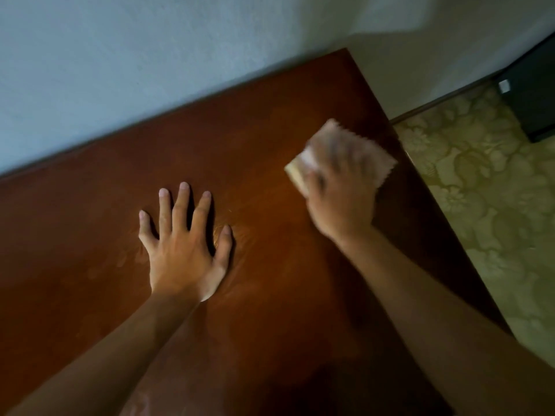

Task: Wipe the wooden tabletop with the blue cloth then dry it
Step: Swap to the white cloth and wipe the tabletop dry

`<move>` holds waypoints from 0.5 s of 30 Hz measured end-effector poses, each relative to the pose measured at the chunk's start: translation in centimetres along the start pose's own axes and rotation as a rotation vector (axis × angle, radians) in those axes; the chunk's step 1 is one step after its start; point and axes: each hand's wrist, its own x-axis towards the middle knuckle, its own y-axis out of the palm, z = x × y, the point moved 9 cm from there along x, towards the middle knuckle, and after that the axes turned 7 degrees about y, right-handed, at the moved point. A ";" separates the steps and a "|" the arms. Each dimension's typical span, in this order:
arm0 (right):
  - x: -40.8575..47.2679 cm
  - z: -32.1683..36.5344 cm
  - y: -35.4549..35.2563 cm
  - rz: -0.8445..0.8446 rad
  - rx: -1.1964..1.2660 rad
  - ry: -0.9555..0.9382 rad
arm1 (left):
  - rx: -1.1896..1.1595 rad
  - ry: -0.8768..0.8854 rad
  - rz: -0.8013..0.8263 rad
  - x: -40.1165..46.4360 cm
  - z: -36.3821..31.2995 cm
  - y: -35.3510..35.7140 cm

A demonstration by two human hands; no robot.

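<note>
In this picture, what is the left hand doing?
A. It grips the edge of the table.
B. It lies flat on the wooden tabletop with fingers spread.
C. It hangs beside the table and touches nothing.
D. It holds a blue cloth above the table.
B: the left hand rests palm-down on the wooden tabletop, fingers straight and spread, holding nothing.

The counter (270, 265) is standing with its far edge against the wall (150, 70). The left hand (183, 247) is lying flat on the counter near its middle, fingers spread toward the wall. The right hand (339, 199) is sitting to its right, near the counter's right edge, pressing on a folded cloth (357, 148). Beyond that edge the floor (480, 205) is lying lower down, with a cabinet (534, 94) standing on it by the wall.
</note>
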 end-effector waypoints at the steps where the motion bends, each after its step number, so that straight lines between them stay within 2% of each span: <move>1: -2.0 2.4 0.4 -0.003 0.029 -0.077 | -0.004 0.002 -0.009 0.0 0.1 0.0; 3: -4.6 5.1 0.9 -0.007 0.075 -0.200 | -0.017 0.009 -0.027 -0.1 0.2 -0.1; 6: -2.9 3.3 1.8 0.091 -0.198 -0.316 | -0.044 0.013 -0.027 -0.1 0.2 -0.2; 8: 0.2 -0.8 1.1 0.070 -0.206 -0.148 | -0.083 0.022 -0.025 -0.1 0.3 -0.4; 10: 1.3 -3.4 -0.4 0.015 -0.060 0.046 | -0.153 0.038 -0.011 -0.1 0.3 -0.7; 12: -0.7 -0.6 -1.2 -0.041 0.110 0.076 | -0.178 0.055 0.013 -0.8 0.7 -1.1; 15: -6.8 8.5 0.2 -0.061 0.116 -0.212 | -0.108 0.063 0.022 -4.1 1.8 -2.0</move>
